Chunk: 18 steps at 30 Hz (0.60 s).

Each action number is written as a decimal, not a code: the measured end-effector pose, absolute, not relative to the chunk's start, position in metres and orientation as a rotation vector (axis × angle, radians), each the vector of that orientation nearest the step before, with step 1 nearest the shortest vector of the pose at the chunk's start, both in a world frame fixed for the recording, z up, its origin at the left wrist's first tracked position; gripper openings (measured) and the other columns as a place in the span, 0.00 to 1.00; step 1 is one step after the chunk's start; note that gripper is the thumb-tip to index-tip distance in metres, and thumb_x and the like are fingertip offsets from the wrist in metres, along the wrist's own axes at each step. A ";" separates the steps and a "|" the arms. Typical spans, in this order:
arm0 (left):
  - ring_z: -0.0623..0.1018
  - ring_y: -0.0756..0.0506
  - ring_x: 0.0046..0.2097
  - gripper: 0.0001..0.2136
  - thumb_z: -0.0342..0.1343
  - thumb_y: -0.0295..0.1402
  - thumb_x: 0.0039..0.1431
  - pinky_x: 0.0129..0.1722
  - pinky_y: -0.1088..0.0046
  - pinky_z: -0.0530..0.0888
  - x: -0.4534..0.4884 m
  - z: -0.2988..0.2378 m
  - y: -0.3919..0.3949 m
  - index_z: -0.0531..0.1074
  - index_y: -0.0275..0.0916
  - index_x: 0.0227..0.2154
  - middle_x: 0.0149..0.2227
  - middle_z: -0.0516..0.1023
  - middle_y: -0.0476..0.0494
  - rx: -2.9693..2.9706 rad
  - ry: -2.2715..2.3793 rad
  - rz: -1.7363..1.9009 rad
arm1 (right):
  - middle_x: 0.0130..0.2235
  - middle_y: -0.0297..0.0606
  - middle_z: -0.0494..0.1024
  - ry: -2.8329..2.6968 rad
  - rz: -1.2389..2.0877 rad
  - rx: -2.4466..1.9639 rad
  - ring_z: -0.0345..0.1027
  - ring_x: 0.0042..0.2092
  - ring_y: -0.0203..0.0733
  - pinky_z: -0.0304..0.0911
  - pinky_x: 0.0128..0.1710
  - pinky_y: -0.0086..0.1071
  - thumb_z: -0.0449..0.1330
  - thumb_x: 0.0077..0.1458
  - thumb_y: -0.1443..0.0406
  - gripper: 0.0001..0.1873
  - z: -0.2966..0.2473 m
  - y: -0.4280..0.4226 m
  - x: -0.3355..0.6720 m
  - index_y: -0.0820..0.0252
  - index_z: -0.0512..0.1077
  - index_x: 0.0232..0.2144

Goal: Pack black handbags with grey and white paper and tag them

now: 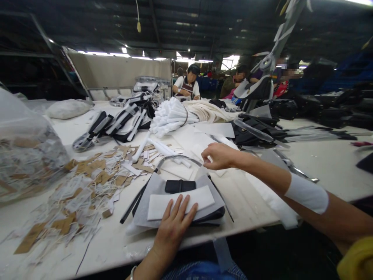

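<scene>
My left hand (174, 222) lies flat with fingers spread on a white foam sheet (201, 199) that covers a black bag (180, 186) wrapped in grey paper (151, 198) at the table's near edge. My right hand (217, 156) reaches out over the table, fingers curled in a pinch on the edge of a white sheet (204, 144). A white band (306, 193) wraps that forearm.
A heap of brown and white tags (87, 182) spreads left, beside a clear plastic bag (26, 151) of more. Rolled white sheets (171, 116), black-and-white straps (116, 124) and black bags (253, 128) lie further back. Several other people sit at the far end.
</scene>
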<state>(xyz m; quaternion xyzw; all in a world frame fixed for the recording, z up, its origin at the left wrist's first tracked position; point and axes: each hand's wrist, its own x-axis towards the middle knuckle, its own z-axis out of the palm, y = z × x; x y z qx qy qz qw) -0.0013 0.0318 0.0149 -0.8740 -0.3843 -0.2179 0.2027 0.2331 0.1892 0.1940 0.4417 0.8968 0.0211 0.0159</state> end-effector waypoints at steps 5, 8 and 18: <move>0.67 0.37 0.64 0.22 0.41 0.27 0.70 0.59 0.54 0.68 0.000 0.018 0.031 0.61 0.46 0.64 0.64 0.66 0.41 -2.446 -1.090 -0.632 | 0.28 0.36 0.80 2.805 -0.247 1.277 0.73 0.32 0.44 0.59 0.30 0.30 0.63 0.52 0.59 0.06 0.223 0.129 0.223 0.54 0.78 0.29; 0.66 0.37 0.64 0.23 0.43 0.27 0.69 0.60 0.54 0.67 -0.001 0.019 0.030 0.61 0.46 0.64 0.64 0.66 0.41 -2.460 -1.097 -0.625 | 0.32 0.32 0.82 2.677 -0.960 1.103 0.75 0.30 0.38 0.63 0.30 0.27 0.58 0.59 0.59 0.11 0.219 0.115 0.230 0.51 0.79 0.41; 0.66 0.36 0.64 0.22 0.40 0.28 0.70 0.59 0.52 0.69 0.000 0.017 0.030 0.61 0.45 0.64 0.64 0.66 0.40 -2.462 -1.104 -0.685 | 0.57 0.48 0.74 2.835 -0.794 1.178 0.68 0.58 0.54 0.61 0.59 0.40 0.70 0.47 0.52 0.36 0.128 0.147 0.244 0.61 0.72 0.56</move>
